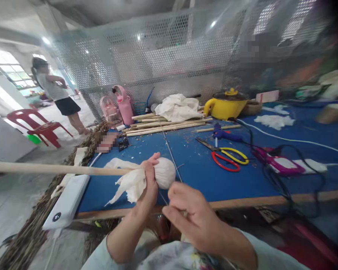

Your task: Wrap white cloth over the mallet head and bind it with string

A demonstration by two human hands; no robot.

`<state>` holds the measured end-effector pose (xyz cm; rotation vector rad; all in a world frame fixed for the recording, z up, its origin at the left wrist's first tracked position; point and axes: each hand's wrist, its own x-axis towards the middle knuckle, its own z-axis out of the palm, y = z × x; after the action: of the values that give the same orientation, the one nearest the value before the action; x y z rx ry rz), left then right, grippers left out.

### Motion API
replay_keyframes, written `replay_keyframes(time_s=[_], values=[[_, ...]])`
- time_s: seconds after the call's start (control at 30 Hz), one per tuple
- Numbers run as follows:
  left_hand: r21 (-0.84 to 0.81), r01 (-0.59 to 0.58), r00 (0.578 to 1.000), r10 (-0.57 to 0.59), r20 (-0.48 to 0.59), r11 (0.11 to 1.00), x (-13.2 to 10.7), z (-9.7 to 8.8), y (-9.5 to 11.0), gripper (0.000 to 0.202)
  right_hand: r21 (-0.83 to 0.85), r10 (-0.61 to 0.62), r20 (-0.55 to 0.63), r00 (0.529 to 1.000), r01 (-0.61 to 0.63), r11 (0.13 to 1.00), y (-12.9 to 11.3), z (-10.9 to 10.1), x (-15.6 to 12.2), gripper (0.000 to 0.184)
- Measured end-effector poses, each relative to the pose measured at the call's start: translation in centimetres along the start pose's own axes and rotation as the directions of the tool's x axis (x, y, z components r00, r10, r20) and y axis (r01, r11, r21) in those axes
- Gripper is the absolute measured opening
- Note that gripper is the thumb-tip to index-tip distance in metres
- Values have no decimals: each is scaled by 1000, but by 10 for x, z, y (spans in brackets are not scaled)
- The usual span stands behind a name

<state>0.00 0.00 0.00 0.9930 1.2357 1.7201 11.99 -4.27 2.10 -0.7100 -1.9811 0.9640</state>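
My left hand (pixel 150 180) is closed around the gathered neck of a white cloth-wrapped ball (pixel 165 173) on the end of a long wooden stick (pixel 59 169). Loose cloth tails (pixel 132 185) hang out behind that hand, and the stick runs off to the left edge. Close to the ball on its right, my right hand (pixel 190 213) has its fingers curled together in a pinch. A thin string (pixel 163 198) runs from beneath the ball to its thumb; the pinched end is hidden by the fingers.
Scissors (pixel 228 155) and a blue-handled glue gun (pixel 227 135) lie on the blue tabletop (pixel 197 187). Wooden sticks (pixel 166 127) are piled behind, beside a yellow electric pot (pixel 227 107). A white power bank (pixel 67 202) sits at the left edge. Cables (pixel 281 183) tangle at right. A person (pixel 55 90) stands beyond.
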Motion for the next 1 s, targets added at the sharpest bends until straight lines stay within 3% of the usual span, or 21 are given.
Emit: replay_keyframes(time_s=[0.1, 0.2, 0.27, 0.4, 0.5, 0.6, 0.87, 1.0], values=[[101, 79, 993, -86, 77, 992, -4, -3, 3, 45, 381, -43, 0, 999, 40, 924, -6, -25, 20, 41], [181, 127, 966, -163, 202, 975, -9, -7, 9, 44, 687, -67, -12, 998, 57, 724, -11, -40, 32, 42], [177, 178, 928, -225, 296, 968, -13, -9, 13, 44, 794, -23, -22, 999, 32, 608, -14, -46, 37, 43], [-57, 337, 891, -299, 341, 940, -22, -17, 16, 41, 861, 119, -26, 993, -38, 507, -12, -58, 44, 44], [-226, 471, 845, -362, 394, 853, -27, -20, 19, 33, 877, 191, -50, 980, -48, 478, -5, -66, 48, 44], [-297, 563, 800, -420, 428, 771, -30, -21, 24, 30, 898, 264, -48, 963, -74, 433, 3, -70, 50, 45], [-337, 549, 825, -430, 368, 765, -28, -27, 38, 26, 950, 389, -50, 920, -77, 303, 20, -76, 50, 45], [-278, 512, 846, -420, 329, 813, -20, -30, 29, 27, 957, 437, -62, 897, -72, 283, 34, -69, 51, 44]])
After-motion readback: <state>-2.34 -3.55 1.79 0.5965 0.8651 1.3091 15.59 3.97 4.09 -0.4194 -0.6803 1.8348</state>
